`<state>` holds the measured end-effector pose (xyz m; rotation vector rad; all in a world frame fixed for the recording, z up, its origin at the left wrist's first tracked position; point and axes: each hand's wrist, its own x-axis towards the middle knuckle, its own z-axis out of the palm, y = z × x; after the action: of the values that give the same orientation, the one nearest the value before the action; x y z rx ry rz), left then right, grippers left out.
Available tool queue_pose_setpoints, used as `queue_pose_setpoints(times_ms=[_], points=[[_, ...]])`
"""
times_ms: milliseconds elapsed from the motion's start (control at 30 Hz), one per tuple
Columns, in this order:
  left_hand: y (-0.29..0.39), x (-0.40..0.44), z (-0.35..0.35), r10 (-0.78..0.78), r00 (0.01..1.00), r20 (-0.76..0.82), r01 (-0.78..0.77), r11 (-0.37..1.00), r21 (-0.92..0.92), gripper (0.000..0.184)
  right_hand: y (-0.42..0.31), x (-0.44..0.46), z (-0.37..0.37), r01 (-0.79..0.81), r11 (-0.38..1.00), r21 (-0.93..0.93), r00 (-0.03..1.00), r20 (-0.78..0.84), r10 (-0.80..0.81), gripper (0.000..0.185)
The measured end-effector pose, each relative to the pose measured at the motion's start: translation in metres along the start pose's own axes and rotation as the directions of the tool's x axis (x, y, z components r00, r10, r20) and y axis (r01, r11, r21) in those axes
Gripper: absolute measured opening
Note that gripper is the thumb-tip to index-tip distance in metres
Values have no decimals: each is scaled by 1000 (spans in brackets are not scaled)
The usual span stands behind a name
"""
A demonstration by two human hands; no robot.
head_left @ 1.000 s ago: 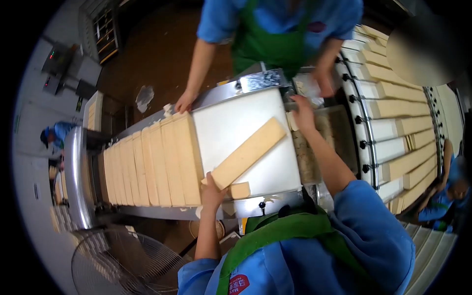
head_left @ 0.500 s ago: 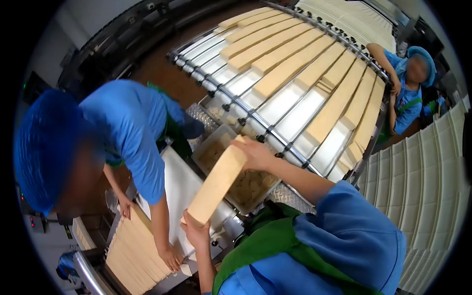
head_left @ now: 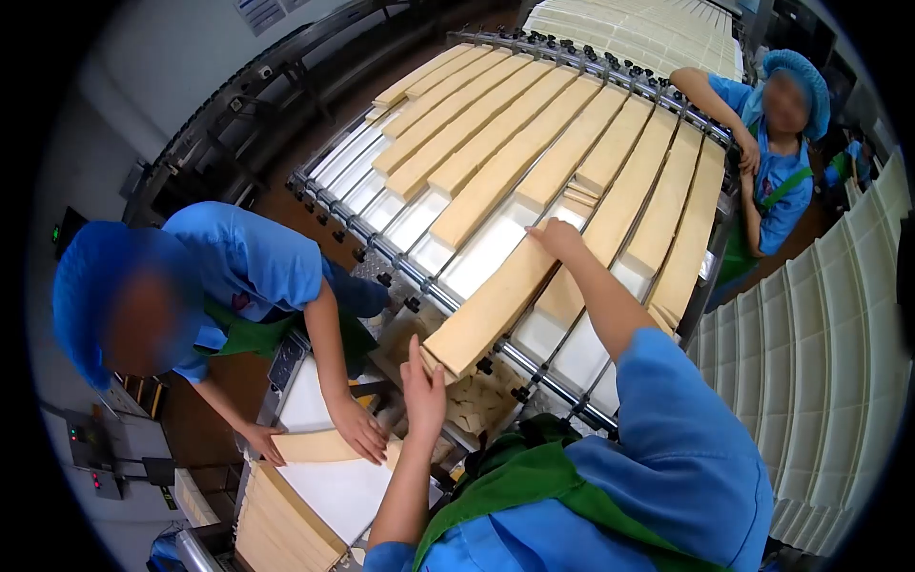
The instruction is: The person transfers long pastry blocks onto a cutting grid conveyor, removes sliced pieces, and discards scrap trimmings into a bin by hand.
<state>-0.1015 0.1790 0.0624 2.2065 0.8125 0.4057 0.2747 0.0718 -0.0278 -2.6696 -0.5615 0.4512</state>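
A long pale yellow block (head_left: 496,303) lies between my two hands, over the near rail of the wide conveyor. My left hand (head_left: 422,389) is at its near end, fingers against the end face. At the far end, my right hand (head_left: 557,238) has its fingers closed round the block's edge. More long blocks lie side by side in the lanes around it, one of them (head_left: 538,129) just beyond. A few thin slices (head_left: 580,196) sit between two blocks.
At the left a co-worker (head_left: 238,276) bends over a white belt (head_left: 334,491), both hands on a block (head_left: 319,446). Stacked blocks (head_left: 276,524) stand beside it. A bin of scraps (head_left: 477,405) is below the rail (head_left: 400,255). Another person (head_left: 786,181) stands at the right.
My hands have carried the block up and right, from over the scrap bin onto the conveyor. The view has shifted. The co-worker's hands now touch a separate block on the white belt.
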Motion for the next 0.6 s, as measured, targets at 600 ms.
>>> queue_pose_setpoints(times_ms=[600], points=[[-20, 42, 81, -124, 945, 302, 313, 605, -732, 67, 60, 35, -49, -165, 934, -318, 939, -340, 50, 79]])
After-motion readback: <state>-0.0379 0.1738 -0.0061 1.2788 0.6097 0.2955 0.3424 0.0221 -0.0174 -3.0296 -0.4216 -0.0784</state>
